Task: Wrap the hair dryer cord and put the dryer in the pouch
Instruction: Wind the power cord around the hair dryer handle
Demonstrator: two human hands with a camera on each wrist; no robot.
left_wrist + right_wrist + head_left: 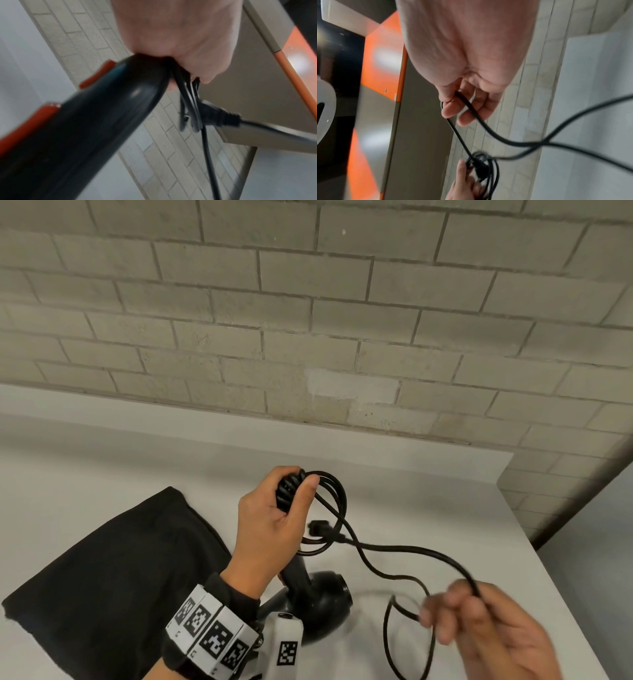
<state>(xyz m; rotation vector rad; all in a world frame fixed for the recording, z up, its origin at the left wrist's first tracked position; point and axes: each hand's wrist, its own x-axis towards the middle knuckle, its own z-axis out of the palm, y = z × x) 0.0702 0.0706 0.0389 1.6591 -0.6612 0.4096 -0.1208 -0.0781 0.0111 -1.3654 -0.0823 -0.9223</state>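
Note:
My left hand (270, 518) grips the handle of the black hair dryer (322, 604), which hangs head-down just over the white table (428, 491). Several coils of the black cord (404, 549) are wound round the handle top under my thumb. The plug (318, 527) dangles beside them. My right hand (459, 611), low on the right and blurred, pinches a loose stretch of the cord, which loops down below it. The left wrist view shows the handle (102, 121) and plug (214, 115) under my fist. In the right wrist view, fingers (453, 108) pinch the cord (488, 132).
The black fabric pouch (113, 577) lies flat on the table to the left of the dryer. A brick wall (308, 320) runs along the table's far edge. The table's right edge lies close to my right hand.

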